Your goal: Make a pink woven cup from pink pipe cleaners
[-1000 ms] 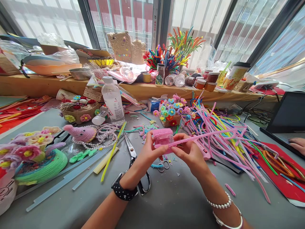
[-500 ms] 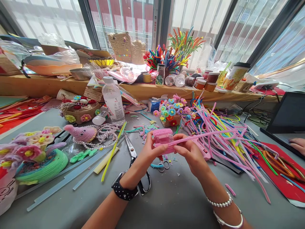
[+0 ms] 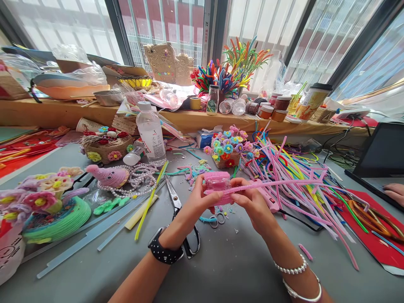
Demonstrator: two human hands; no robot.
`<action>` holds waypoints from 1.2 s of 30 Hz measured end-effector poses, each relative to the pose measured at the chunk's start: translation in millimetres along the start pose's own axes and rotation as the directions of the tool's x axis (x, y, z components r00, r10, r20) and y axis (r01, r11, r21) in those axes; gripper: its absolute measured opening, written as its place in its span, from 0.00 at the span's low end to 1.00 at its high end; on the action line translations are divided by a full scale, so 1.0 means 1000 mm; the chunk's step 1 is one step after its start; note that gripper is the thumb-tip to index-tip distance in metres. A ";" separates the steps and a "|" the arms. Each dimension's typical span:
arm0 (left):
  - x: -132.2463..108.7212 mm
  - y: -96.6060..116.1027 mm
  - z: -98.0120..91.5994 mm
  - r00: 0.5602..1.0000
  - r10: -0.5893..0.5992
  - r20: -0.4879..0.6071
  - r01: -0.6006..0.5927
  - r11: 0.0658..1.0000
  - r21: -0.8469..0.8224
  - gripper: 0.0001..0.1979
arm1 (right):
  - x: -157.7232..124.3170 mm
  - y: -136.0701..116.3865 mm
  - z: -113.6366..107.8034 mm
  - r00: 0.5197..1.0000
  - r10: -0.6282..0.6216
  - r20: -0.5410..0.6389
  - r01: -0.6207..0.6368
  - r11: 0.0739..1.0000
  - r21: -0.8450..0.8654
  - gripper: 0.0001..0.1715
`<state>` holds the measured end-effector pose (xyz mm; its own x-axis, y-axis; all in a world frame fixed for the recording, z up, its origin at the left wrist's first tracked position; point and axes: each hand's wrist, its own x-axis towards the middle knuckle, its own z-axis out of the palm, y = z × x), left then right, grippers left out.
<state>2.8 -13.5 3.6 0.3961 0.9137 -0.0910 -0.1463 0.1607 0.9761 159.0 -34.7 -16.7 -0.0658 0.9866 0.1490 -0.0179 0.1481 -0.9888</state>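
My left hand (image 3: 197,202) grips a small clear jar wrapped in pink pipe cleaner (image 3: 217,183), held just above the grey table (image 3: 221,261). My right hand (image 3: 251,202) pinches a long pink pipe cleaner (image 3: 274,182) against the jar's side; its free end runs off to the right over the pile. Both hands are closed. A black watch sits on my left wrist and bracelets on my right.
Large scissors (image 3: 176,206) and small snips (image 3: 216,219) lie under my hands. A heap of coloured pipe cleaners (image 3: 293,168) spreads right. A clear bottle (image 3: 151,134), flower baskets (image 3: 227,147), a pink knitted figure with pearls (image 3: 109,176) and a laptop (image 3: 381,155) with another person's hand (image 3: 394,191) surround the spot.
The jar and both hands have dipped slightly lower and turned a little; the grip on the pipe cleaner is the same.
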 end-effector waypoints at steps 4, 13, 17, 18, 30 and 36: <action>-0.002 0.007 -0.004 0.993 -0.043 0.109 0.047 0.998 -0.041 0.29 | 0.000 -0.002 -0.004 0.997 -0.072 0.024 0.073 0.996 -0.052 0.23; -0.003 0.015 -0.011 0.976 -0.024 0.217 0.046 0.995 -0.093 0.23 | 0.000 -0.009 -0.006 0.961 -0.257 0.101 0.267 0.958 -0.100 0.39; -0.003 0.013 -0.011 0.987 0.027 0.159 0.005 0.980 -0.199 0.17 | -0.002 -0.008 -0.004 0.956 -0.284 0.078 0.292 0.951 -0.106 0.40; -0.003 0.014 -0.010 0.991 0.040 0.131 -0.009 0.973 -0.232 0.17 | -0.002 -0.008 -0.003 0.953 -0.291 0.086 0.300 0.948 -0.104 0.39; -0.003 0.012 -0.008 0.989 -0.019 0.150 0.067 0.944 -0.322 0.17 | -0.006 -0.013 -0.001 0.912 -0.385 0.139 0.409 0.874 -0.261 0.40; -0.002 0.007 -0.009 0.967 -0.046 0.252 0.120 0.950 -0.287 0.19 | -0.008 -0.011 0.001 0.894 -0.422 0.150 0.446 0.808 -0.384 0.40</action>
<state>-6.7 -10.9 8.4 0.6180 0.7818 -0.0834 -0.3514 0.3695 0.8602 158.8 -44.1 -7.1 -0.2010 0.8094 0.5518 0.3391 0.5860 -0.7360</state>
